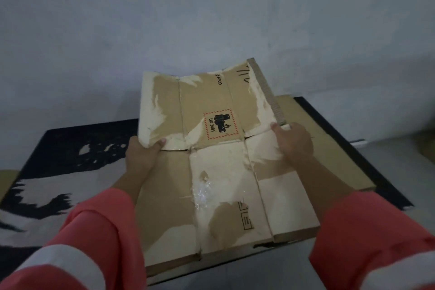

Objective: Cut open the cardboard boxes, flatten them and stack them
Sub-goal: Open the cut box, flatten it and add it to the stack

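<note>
A flattened box (211, 101) is gripped at mid-length by both side edges: the left hand (142, 156) pinches it, thumb on top, and the right hand (295, 146) is curled over it. The far half is tilted upward. A sheet (326, 125) lies beneath on a dark mat (70, 143), whose left part is uncovered.

Black-and-white rug (47, 186), grey wall (141, 19)

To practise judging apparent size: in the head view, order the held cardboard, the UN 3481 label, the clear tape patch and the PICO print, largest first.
1. held cardboard
2. UN 3481 label and clear tape patch: look alike, tape's edges unclear
3. PICO print
</note>
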